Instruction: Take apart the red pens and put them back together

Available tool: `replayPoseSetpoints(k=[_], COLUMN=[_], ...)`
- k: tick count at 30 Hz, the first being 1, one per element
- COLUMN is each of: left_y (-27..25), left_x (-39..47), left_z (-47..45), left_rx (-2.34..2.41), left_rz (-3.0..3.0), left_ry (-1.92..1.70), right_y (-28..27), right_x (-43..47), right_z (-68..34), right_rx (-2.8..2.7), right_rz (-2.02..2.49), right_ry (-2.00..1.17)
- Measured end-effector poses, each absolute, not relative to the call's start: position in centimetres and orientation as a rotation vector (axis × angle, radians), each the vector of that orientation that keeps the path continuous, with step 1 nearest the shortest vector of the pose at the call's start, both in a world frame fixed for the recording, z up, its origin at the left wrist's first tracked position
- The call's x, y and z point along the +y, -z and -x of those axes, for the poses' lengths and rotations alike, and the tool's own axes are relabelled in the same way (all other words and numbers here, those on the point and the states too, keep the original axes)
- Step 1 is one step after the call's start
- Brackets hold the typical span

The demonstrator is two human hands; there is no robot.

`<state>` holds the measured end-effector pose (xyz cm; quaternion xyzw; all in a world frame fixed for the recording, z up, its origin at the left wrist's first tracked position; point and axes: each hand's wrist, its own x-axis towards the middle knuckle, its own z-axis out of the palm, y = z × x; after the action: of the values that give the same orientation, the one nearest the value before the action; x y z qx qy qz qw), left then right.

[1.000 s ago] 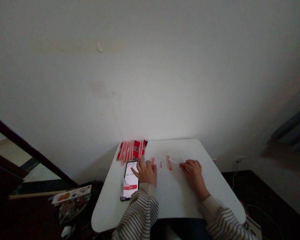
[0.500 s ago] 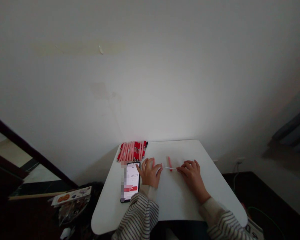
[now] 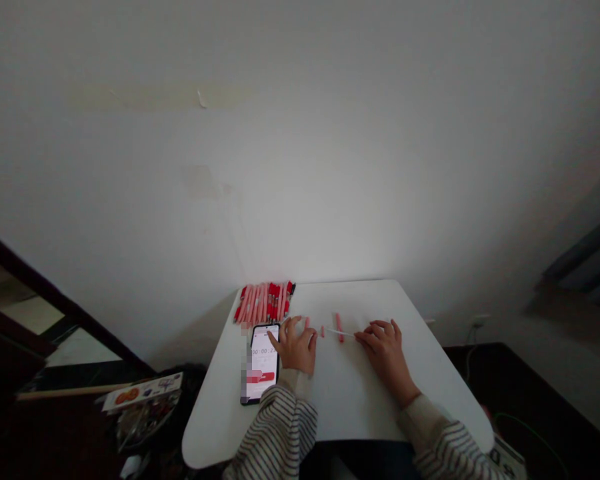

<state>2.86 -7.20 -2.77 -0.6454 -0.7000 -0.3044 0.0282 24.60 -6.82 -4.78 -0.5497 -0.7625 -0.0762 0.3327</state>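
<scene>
1. Head view: right of the phone, the right hand pinches a thin white rod, which crosses a pink tube in view.
2. Nearer the phone, the left hand arches, fingers fanned partly over its screen; whether thumb and forefinger grip anything, I cannot tell.
3. The step looks like handling loose pen parts; the next move probably calls for steady aim of the rod.
4. Beyond the phone, red-and-pink pens lie in a row on the white table.
5. Farther beyond rises a marked wall.
</scene>
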Motion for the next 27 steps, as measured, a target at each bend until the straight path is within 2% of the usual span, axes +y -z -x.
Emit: replayPoseSetpoints(k=[27], left_y=[3.41], left_x=[-6.67], left_z=[-3.11], left_rx=[-2.236], left_rz=[1.893], left_ry=[0.788], right_y=[5.71], right_x=[-6.26], right_z=[-25.03], right_rx=[-1.927], right_rz=[1.447], right_ry=[0.213])
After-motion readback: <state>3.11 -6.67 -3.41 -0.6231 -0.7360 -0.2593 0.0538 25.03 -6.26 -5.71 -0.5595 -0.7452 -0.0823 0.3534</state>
